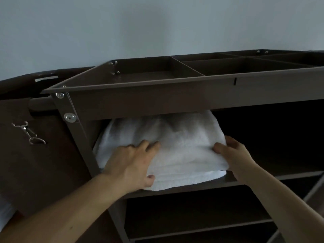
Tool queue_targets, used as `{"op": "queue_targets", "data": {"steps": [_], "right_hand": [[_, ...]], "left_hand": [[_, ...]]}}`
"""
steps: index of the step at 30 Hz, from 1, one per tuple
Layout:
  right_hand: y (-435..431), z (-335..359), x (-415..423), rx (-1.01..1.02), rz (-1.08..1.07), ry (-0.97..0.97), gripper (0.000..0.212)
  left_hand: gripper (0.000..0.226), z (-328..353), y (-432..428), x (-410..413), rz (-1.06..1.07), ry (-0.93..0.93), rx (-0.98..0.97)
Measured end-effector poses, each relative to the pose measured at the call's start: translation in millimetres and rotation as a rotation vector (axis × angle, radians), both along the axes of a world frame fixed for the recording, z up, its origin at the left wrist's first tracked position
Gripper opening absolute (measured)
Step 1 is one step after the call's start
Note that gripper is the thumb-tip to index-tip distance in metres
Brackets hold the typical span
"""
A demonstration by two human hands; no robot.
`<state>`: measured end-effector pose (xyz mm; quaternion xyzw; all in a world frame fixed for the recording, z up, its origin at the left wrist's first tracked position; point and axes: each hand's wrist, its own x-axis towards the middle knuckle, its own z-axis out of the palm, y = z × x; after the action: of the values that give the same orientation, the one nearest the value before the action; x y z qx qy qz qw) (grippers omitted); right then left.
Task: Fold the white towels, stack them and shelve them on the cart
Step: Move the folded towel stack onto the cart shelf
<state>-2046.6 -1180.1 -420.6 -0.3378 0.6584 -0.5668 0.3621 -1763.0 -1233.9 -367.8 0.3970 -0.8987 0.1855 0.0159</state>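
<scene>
A stack of folded white towels [184, 148] lies on the upper shelf [233, 182] of the dark brown cart [157, 100], at the shelf's left end. Its front edge hangs slightly over the shelf lip. My left hand [129, 163] rests flat on the stack's front left, fingers spread on top and thumb against the front folds. My right hand [235, 155] holds the stack's right side, fingers curled on the top edge. The back of the stack is hidden under the cart's top tray.
The cart's top tray [192, 67] is split into several compartments. To the right of the towels the shelf is dark and open. Lower shelves [201, 227] run below. A brown fabric bag [35, 155] with a metal clip [28, 132] hangs at the cart's left.
</scene>
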Motion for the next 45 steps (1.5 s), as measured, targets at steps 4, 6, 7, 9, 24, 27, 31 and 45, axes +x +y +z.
{"op": "queue_targets", "data": {"steps": [4,6,7,9,24,27,31,45], "right_hand": [[-11,1,-2,0.037,0.018,0.0,0.035],[-15,2,-1,0.044,0.026,-0.002,0.036],[-17,2,-1,0.048,0.026,0.002,0.035],[-20,2,-1,0.056,0.033,0.012,0.033],[67,105,119,0.449,0.092,0.838,0.068],[103,130,174,0.464,0.261,0.965,0.067],[148,151,236,0.454,0.398,1.111,0.066],[172,152,443,0.293,0.85,1.19,0.066]], "left_hand": [[0.114,0,-30,2,0.069,-0.028,0.154],[0.118,-9,-34,4,0.096,0.025,0.277],[0.118,-12,-33,5,0.101,0.034,0.289],[0.12,-16,-28,8,0.108,0.01,0.268],[0.09,53,45,78,0.022,-0.103,0.402],[0.085,76,76,112,-0.027,-0.049,0.392],[0.082,92,117,176,0.101,0.018,0.396],[0.085,74,222,433,0.607,0.152,0.362]]}}
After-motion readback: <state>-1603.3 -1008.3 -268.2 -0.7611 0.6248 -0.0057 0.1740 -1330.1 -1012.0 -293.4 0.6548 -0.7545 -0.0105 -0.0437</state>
